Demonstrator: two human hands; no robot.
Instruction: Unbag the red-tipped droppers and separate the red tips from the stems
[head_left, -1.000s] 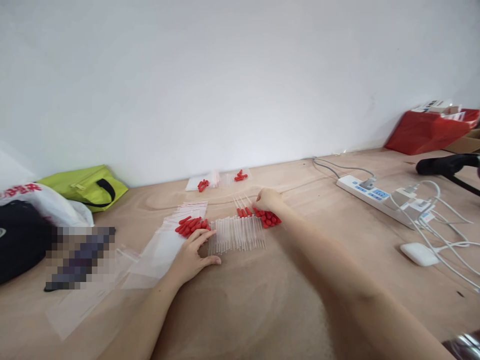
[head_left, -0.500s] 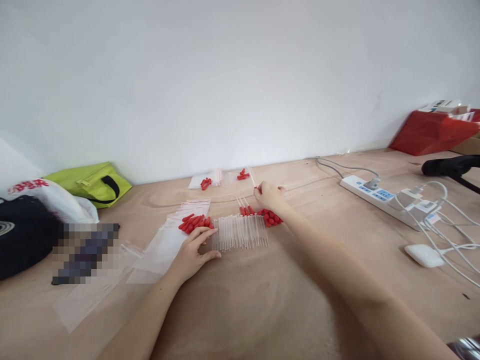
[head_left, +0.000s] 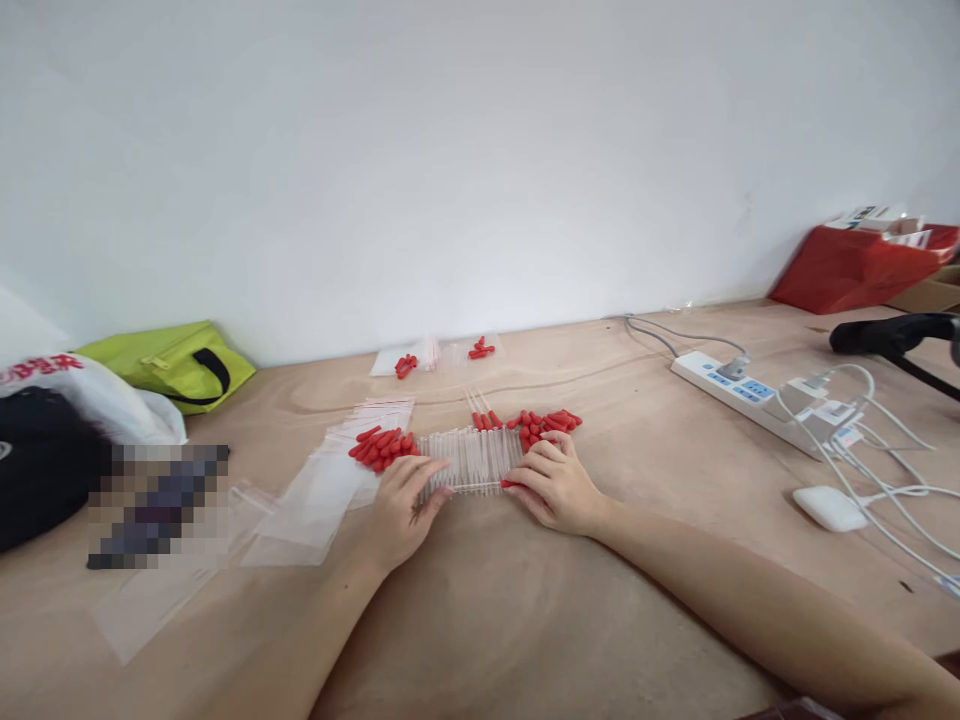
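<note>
My right hand (head_left: 559, 485) pinches a glass dropper by its red rubber bulb (head_left: 508, 484), its thin clear tube lying sideways across the lower ends of a row of glass tubes (head_left: 472, 455). My left hand (head_left: 405, 505) rests at the row's left end, its fingers on the tubes and its thumb apart from them, by the far end of the held dropper. One heap of red bulbs (head_left: 381, 448) lies beside the left fingers; another heap of red bulbs (head_left: 541, 424) is just beyond my right hand. Three droppers with red bulbs (head_left: 486, 421) lie behind the row.
Flat clear zip bags (head_left: 300, 510) lie to the left. Small bags with red bulbs (head_left: 406, 366) sit near the wall. A power strip (head_left: 750, 395) with white cables is at right, a red bag (head_left: 847, 268) behind it. A green bag (head_left: 169, 360) stands far left.
My right hand has come down and nearer from behind the row, bringing the dropper from upright to sideways along the tubes' lower ends. My left hand has stayed at the row's left end.
</note>
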